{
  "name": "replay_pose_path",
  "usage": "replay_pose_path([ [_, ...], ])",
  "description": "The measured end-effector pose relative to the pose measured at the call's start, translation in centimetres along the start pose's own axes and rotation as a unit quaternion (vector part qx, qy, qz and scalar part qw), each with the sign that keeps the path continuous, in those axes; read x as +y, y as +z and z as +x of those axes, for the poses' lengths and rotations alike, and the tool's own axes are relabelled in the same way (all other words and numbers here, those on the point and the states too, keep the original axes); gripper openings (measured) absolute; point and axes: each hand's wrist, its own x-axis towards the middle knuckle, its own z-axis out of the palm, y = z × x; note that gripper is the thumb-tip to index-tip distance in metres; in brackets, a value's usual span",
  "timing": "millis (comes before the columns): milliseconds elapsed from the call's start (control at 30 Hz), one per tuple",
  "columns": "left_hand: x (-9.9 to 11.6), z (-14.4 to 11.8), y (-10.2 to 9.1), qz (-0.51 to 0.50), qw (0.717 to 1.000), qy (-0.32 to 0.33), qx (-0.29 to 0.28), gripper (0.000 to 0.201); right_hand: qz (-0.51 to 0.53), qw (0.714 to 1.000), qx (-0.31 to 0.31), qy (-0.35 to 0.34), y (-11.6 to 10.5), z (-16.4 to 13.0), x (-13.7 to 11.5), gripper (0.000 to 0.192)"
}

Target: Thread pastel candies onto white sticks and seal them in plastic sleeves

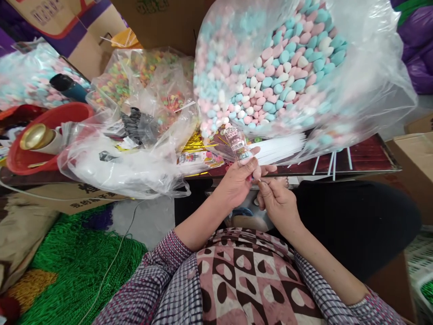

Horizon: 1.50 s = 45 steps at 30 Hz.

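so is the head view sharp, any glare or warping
Head view: the hands, left hand and right hand, and the small clear packet are fairly sharp; the big clear bag of pastel candies shows white glare and haze on its plastic; the table edge bows, and the corners stretch, from the wide lens.

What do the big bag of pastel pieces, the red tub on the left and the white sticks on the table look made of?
The big clear bag looks like thin glossy plastic film: it crinkles and shows the pink, blue and white pieces through it. The round red tub seems smooth moulded plastic, with a soft sheen. The thin white sticks look matte, paper or plastic; I cannot tell which.
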Motion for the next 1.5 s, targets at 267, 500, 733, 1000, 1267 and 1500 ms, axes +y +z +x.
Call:
replay_pose_path([
  [267,0.3,-0.5,-1.9,0.043,0.999,0.005,0.004,0.03,0.004,0.988,-0.149,0.029,-3.0,2.0,-0.9,0.041],
  [500,0.0,-2.5,-1.1,-0.005,0.963,-0.149,-0.225,0.04,0.251,0.957,-0.097,0.112,-4.8,4.6,-3.0,0.056],
  [733,-0.2,-2.9,-1.3,0.12,0.959,-0.153,-0.205,0.042,0.306,0.934,-0.097,0.155,-1.0,4.0,-4.4,0.051],
  [1000,1.3,-3.1,-4.0,0.248,0.965,-0.027,-0.081,0.043,0.291,0.95,-0.064,0.088,0.2,5.1,-3.9,0.045],
  [1267,2.2,-3.5,-4.8,0.156,0.981,-0.03,-0.109,0.047,0.274,0.955,-0.076,0.08,1.4,6.3,-4.0,0.03],
  [1500,3.4,-3.7,-7.3,0.359,0.913,0.144,0.127,0.036,0.152,0.984,-0.083,0.047,3.5,8.9,-3.3,0.034],
])
